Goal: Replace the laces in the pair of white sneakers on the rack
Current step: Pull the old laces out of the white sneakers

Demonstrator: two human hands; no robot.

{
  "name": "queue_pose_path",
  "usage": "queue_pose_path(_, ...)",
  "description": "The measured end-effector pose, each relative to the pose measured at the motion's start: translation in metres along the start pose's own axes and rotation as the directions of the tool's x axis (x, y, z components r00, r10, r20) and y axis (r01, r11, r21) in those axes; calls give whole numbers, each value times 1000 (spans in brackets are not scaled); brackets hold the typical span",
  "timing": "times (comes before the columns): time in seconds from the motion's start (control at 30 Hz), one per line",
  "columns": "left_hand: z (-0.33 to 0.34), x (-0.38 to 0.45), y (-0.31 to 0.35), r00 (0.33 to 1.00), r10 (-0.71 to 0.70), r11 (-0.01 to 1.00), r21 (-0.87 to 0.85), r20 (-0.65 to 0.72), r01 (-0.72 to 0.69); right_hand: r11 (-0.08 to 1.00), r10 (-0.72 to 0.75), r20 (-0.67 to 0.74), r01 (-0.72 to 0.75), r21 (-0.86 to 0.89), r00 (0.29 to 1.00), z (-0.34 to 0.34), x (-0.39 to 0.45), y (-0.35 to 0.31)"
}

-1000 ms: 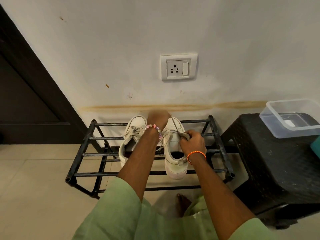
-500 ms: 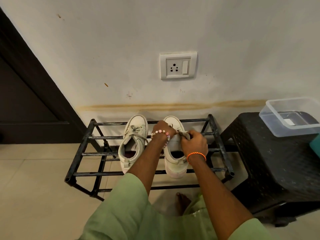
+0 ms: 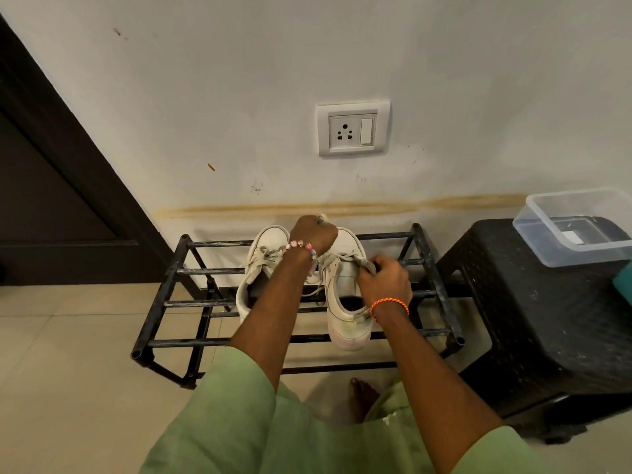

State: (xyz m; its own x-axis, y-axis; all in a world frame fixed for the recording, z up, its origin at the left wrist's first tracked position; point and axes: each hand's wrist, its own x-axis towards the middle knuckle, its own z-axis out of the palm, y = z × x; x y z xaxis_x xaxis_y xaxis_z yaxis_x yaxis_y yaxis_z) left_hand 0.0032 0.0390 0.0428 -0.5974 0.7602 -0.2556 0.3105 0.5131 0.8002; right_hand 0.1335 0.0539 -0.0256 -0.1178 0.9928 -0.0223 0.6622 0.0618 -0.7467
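Two white sneakers stand side by side on the black metal rack (image 3: 164, 304), toes toward the wall. The left sneaker (image 3: 270, 241) still has its grey lace tied. My left hand (image 3: 313, 232) is raised above the toes, fingers closed around a stretch of lace pulled up from the right sneaker (image 3: 345, 323). My right hand (image 3: 384, 282) rests on that shoe's tongue, pinching the lace (image 3: 343, 257) and eyelet flap. My left forearm covers part of the left shoe.
A black plastic stool (image 3: 533, 313) stands right of the rack, carrying a clear plastic tub (image 3: 578, 227). A wall socket (image 3: 352, 128) sits above the rack. A dark door (image 3: 51, 200) is at the left, with tiled floor (image 3: 68, 371) below. My bare foot (image 3: 364, 396) shows below the rack.
My left hand dropped toward the shoe half a second ago and has now risen again toward the wall, drawing lace out of the right sneaker. My right hand stays on the shoe.
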Motion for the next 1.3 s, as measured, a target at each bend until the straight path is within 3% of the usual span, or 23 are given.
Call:
queue_pose_path(0.13, 25, -11, -10, 993, -3, 952, 304, 115, -32, 1000, 6, 12, -6, 8, 1000, -1, 0, -1)
queue_pose_path(0.2, 32, -17, -13, 997, 19, 896, 441, 74, -50, 1000, 0, 14, 0, 7, 1000, -1, 0, -1)
queue_pose_path(0.37, 32, -21, -8, 985, 151, 849, 522, -80, -88, 1000, 1, 16, -1, 4, 1000, 1, 2, 0)
queue_pose_path(0.57, 19, -23, -17, 981, 67, 960, 281, -180, -14, 1000, -11, 9, 11, -5, 1000, 1, 2, 2)
queue_pose_path(0.73, 13, -27, -25, 921, 0, 1000, -11, -388, -5, 999, -25, 15, 25, -40, 1000, 4, 6, 5)
queue_pose_path(0.83, 22, -32, -42, 877, -61, 998, -58, -476, 38, 997, -43, 26, 44, -63, 999, 5, 3, 2)
queue_pose_path(1.07, 38, -41, -58, 953, 141, 987, 107, -268, -116, 973, -126, 139, 150, -176, 982, -2, 9, 1)
queue_pose_path(1.23, 38, -42, -52, 987, 106, 966, 249, -118, -74, 896, -212, 346, 323, -306, 914, -6, 22, -8)
queue_pose_path(1.3, 42, -43, -50, 987, 82, 956, 291, -136, -39, 875, -256, 395, 385, -294, 882, -5, 28, -10)
